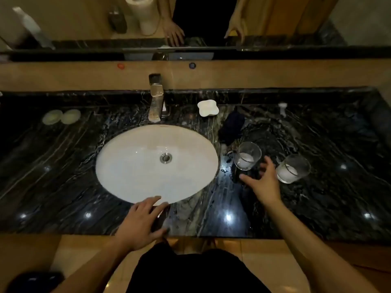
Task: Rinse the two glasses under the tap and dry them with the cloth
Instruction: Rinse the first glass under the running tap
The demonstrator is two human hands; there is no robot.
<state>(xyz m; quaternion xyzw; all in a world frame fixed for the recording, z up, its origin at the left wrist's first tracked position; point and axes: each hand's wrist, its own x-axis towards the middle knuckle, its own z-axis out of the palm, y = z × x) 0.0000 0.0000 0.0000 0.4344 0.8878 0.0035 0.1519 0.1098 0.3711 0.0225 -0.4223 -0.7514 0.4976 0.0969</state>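
Two clear glasses stand upright on the black marble counter right of the sink: the left glass (247,155) and the right glass (293,168). My right hand (263,181) hovers between them with fingers spread, holding nothing. A dark blue cloth (231,127) lies crumpled behind the left glass. The chrome tap (156,98) stands behind the white oval sink (127,166); no water runs. My left hand (140,222) rests flat on the counter's front edge below the sink.
A white soap dish (208,107) sits right of the tap. Two pale round lids (61,116) lie at the far left of the counter (63,187). A small white object (282,107) stands at the back right. A mirror runs along the back.
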